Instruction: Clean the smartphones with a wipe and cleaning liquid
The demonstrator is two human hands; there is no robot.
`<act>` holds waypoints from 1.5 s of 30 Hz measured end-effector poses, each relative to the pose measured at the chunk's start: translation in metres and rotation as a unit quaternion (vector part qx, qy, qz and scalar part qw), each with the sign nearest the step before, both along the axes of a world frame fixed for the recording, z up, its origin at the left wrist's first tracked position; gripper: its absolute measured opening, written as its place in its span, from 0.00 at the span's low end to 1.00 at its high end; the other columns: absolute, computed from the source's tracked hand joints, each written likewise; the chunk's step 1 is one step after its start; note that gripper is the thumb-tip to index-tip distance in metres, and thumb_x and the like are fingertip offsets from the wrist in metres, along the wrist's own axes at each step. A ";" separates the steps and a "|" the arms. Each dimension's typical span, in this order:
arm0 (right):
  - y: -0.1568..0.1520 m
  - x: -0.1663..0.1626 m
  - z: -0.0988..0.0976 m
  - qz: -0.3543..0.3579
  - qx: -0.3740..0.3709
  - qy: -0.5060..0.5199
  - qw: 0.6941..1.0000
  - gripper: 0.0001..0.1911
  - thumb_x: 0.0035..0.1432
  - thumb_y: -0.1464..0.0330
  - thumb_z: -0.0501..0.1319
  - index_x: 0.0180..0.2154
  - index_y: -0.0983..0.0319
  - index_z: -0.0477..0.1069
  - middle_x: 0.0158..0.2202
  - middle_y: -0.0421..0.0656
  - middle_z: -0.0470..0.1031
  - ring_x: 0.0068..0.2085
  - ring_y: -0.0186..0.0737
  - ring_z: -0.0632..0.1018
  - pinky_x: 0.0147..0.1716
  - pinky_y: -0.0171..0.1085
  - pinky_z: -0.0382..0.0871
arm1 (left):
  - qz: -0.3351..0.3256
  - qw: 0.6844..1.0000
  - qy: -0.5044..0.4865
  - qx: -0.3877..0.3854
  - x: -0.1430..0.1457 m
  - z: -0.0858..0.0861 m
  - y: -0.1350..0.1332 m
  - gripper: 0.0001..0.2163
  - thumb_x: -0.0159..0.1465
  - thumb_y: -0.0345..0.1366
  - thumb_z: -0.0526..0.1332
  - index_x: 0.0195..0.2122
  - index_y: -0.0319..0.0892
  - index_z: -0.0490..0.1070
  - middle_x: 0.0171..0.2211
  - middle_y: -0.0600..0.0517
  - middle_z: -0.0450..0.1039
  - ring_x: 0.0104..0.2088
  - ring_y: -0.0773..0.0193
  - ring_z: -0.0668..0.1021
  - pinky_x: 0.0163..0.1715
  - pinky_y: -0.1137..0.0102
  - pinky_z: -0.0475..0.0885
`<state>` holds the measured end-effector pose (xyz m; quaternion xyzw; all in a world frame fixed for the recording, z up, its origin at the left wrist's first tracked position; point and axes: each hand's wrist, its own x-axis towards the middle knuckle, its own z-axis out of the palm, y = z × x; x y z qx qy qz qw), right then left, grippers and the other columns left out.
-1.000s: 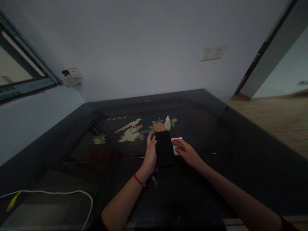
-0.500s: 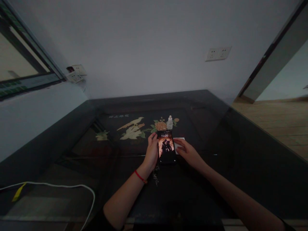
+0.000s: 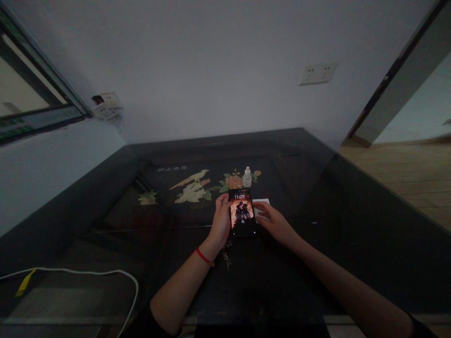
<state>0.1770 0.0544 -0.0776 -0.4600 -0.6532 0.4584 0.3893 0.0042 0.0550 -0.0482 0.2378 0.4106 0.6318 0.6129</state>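
A smartphone [image 3: 242,218] with a lit lock screen reading 11:09 is above the dark table, tilted towards me. My left hand [image 3: 221,220] is closed round its left edge, with the thumb along the side. At the right edge, the fingertips of my right hand [image 3: 273,221] press against the phone, curled. A flat white item [image 3: 265,201] lies behind my right fingers, which partly cover it. A charm strap [image 3: 226,256] hangs below the phone's lower left corner. Just beyond the phone stands a small white-capped dropper bottle [image 3: 247,177].
The dark glossy table [image 3: 299,272] carries a printed bird and flower pattern. A white cable [image 3: 88,271] with a yellow tag [image 3: 25,282] crosses its near left. Wall sockets [image 3: 318,73] are at the back right, more [image 3: 107,105] by the window.
A small mark has appeared low on the phone's lock screen. The whole view has shifted slightly; both hands keep their places at the phone.
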 end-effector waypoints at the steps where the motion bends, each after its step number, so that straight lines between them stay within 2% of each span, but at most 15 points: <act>1: 0.000 0.000 0.000 0.000 0.000 -0.001 1.000 0.20 0.54 0.70 0.57 0.50 0.59 0.67 0.55 0.46 0.70 0.57 0.42 0.71 0.60 0.48 0.61 | 0.001 1.000 0.002 0.000 0.000 0.000 0.000 0.12 0.59 0.28 0.58 0.44 0.44 0.63 0.40 0.52 0.69 0.39 0.67 0.74 0.43 0.72 0.67; 14: -0.003 -0.003 0.002 -0.013 -0.003 -0.003 1.000 0.14 0.54 0.72 0.57 0.44 0.58 0.68 0.50 0.44 0.73 0.53 0.41 0.74 0.59 0.49 0.63 | -0.012 0.999 0.038 0.003 -0.001 0.001 -0.002 0.09 0.59 0.33 0.58 0.41 0.44 0.62 0.36 0.53 0.69 0.38 0.65 0.74 0.44 0.70 0.67; 24: -0.002 -0.002 0.004 -0.005 -0.007 -0.006 1.000 0.11 0.53 0.73 0.55 0.40 0.58 0.68 0.48 0.43 0.74 0.53 0.42 0.74 0.59 0.49 0.62 | -0.021 0.998 0.065 0.014 0.000 -0.008 0.000 0.12 0.58 0.34 0.58 0.43 0.44 0.61 0.37 0.54 0.68 0.37 0.66 0.74 0.42 0.70 0.69; 27: -0.002 -0.003 0.005 0.001 -0.004 -0.006 1.000 0.13 0.53 0.72 0.57 0.42 0.58 0.69 0.50 0.44 0.74 0.54 0.41 0.73 0.59 0.48 0.62 | -0.022 0.996 0.088 0.021 0.000 -0.008 -0.001 0.12 0.57 0.31 0.56 0.43 0.45 0.60 0.38 0.53 0.68 0.38 0.66 0.74 0.43 0.70 0.69; 30: -0.003 -0.005 0.006 0.004 0.001 -0.004 1.000 0.18 0.54 0.71 0.58 0.48 0.58 0.68 0.53 0.44 0.72 0.55 0.42 0.72 0.59 0.48 0.62 | -0.030 0.991 0.127 0.033 -0.001 -0.006 -0.001 0.14 0.56 0.28 0.55 0.44 0.45 0.61 0.43 0.51 0.69 0.43 0.63 0.74 0.47 0.67 0.67; 35: 0.000 0.003 0.008 -0.022 0.004 -0.009 1.000 0.22 0.55 0.71 0.57 0.52 0.57 0.67 0.56 0.46 0.70 0.55 0.42 0.72 0.56 0.45 0.66 | -0.033 0.971 0.232 0.054 -0.016 -0.001 0.004 0.16 0.54 0.27 0.61 0.44 0.44 0.67 0.51 0.45 0.69 0.57 0.55 0.67 0.59 0.62 0.57; 40: 0.002 0.008 0.007 -0.029 -0.002 -0.010 1.000 0.22 0.54 0.71 0.57 0.52 0.58 0.68 0.51 0.48 0.74 0.52 0.43 0.75 0.50 0.46 0.71 | -0.009 0.936 0.346 0.059 -0.034 -0.004 0.004 0.12 0.48 0.30 0.68 0.35 0.47 0.74 0.54 0.45 0.67 0.66 0.47 0.48 0.64 0.53 0.37; 45: -0.002 0.001 0.005 0.001 -0.032 0.012 0.999 0.22 0.53 0.71 0.59 0.52 0.60 0.69 0.54 0.50 0.73 0.52 0.46 0.75 0.48 0.47 0.73 | -0.013 0.925 0.375 0.050 -0.029 -0.010 0.001 0.09 0.49 0.29 0.68 0.32 0.47 0.77 0.52 0.43 0.69 0.65 0.44 0.51 0.62 0.48 0.33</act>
